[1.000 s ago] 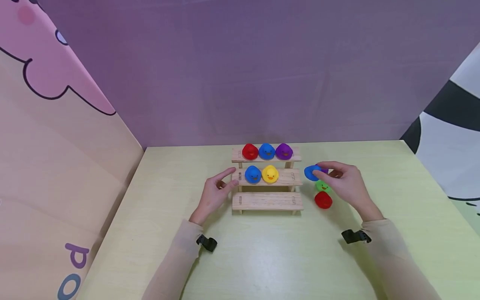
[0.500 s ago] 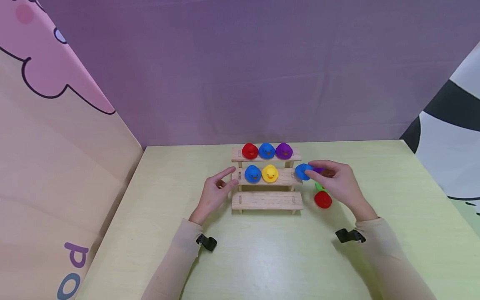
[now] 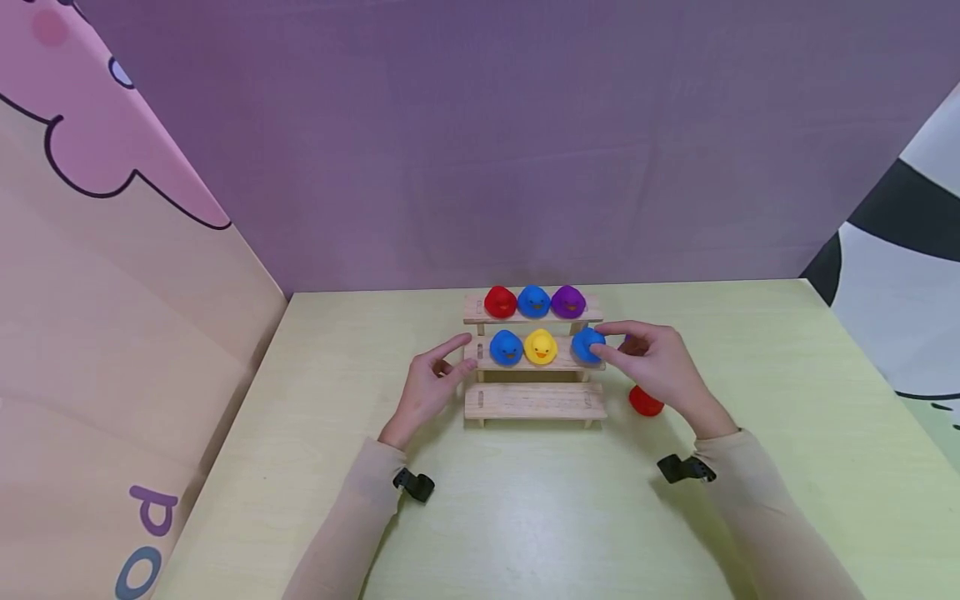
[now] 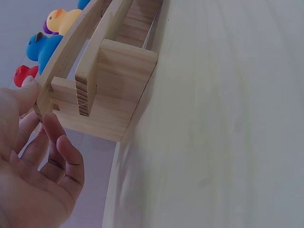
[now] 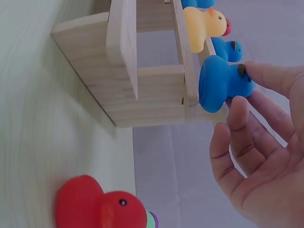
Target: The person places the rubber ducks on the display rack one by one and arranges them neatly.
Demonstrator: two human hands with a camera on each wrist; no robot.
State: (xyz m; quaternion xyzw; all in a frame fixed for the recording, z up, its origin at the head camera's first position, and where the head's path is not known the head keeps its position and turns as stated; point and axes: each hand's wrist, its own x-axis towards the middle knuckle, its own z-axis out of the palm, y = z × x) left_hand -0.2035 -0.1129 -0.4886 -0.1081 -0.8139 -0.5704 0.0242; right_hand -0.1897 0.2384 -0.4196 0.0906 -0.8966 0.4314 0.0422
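Observation:
My right hand (image 3: 654, 360) pinches a blue rubber duck (image 5: 217, 84) between thumb and fingers, at the right end of the middle tier of a wooden three-step stand (image 3: 534, 403). The duck's base is at the board's surface. To its left on that tier sit a yellow duck (image 3: 541, 347) and another blue duck (image 3: 506, 348), with a gap beside the yellow one. At the opposite end, my left hand (image 3: 429, 385) grips the middle board's edge; the left wrist view shows the thumb and fingers around the board end (image 4: 43, 102).
Along the top tier stand a red duck (image 3: 500, 302), a blue duck (image 3: 534, 302) and a purple duck (image 3: 568, 303). Right of the stand, a red duck (image 3: 647, 402) rests on the table (image 3: 480, 508). Green and purple bits (image 5: 152, 220) show behind it in the right wrist view.
My right hand has carried the blue duck leftward from beside the stand onto the middle tier's right end. The left hand has stayed at the board's left end.

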